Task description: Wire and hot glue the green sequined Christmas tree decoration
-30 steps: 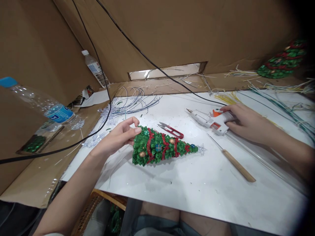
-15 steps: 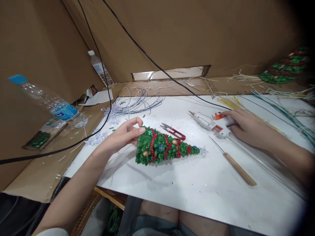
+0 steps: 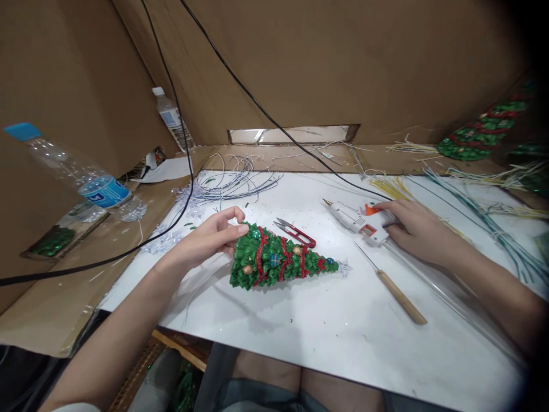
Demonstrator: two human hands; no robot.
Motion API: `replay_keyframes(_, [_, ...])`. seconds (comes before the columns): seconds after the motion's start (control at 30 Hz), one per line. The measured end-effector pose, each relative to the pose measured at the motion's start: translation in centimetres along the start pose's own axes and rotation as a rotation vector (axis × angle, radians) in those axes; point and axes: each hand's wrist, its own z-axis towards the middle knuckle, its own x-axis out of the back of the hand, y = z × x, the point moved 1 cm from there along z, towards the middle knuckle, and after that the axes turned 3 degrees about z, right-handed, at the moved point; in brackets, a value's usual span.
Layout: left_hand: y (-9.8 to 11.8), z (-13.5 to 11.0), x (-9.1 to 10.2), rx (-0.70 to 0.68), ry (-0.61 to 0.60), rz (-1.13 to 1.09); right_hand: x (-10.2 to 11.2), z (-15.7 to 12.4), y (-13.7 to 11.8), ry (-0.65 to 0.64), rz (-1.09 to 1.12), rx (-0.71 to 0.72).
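My left hand (image 3: 218, 233) grips the wide base of a small green Christmas tree figurine (image 3: 274, 257). The tree lies on its side, its clear star tip (image 3: 343, 268) pointing right, with red garlands and small baubles on it. Farther right, my right hand (image 3: 405, 229) is closed round the handle of a white glue gun (image 3: 358, 222) with an orange trigger, its nozzle aimed to the upper left. Just behind the tree lie red thread snips (image 3: 295, 233). A wooden-handled awl (image 3: 401, 296) rests in front of the glue gun.
Bundles of thin wires (image 3: 240, 186) lie at the back left, with green and yellow wires (image 3: 476, 212) at the right. Another decorated tree (image 3: 476, 134) stands at the back right. Two plastic bottles, one blue-capped (image 3: 103, 191), are on the left. A black cable (image 3: 244, 86) crosses above the white board (image 3: 266, 337).
The whole view has shifted slightly, so things sit a little farther left. Both hands keep their holds on the tree and the glue gun, with little other visible movement.
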Motion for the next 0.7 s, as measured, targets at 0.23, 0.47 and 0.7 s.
replay_keyframes(0.23, [-0.12, 0.04, 0.09, 0.007, -0.007, -0.007, 0.51, 0.19, -0.59, -0.056, 0.022, -0.056])
replay_keyframes(0.47, [-0.13, 0.09, 0.16, 0.013, -0.004, -0.012, 0.45, 0.14, -0.58, -0.032, 0.025, -0.033])
replay_keyframes(0.7, [-0.24, 0.04, 0.23, 0.015, -0.018, -0.020, 0.43, 0.06, -0.54, -0.027, 0.013, -0.018])
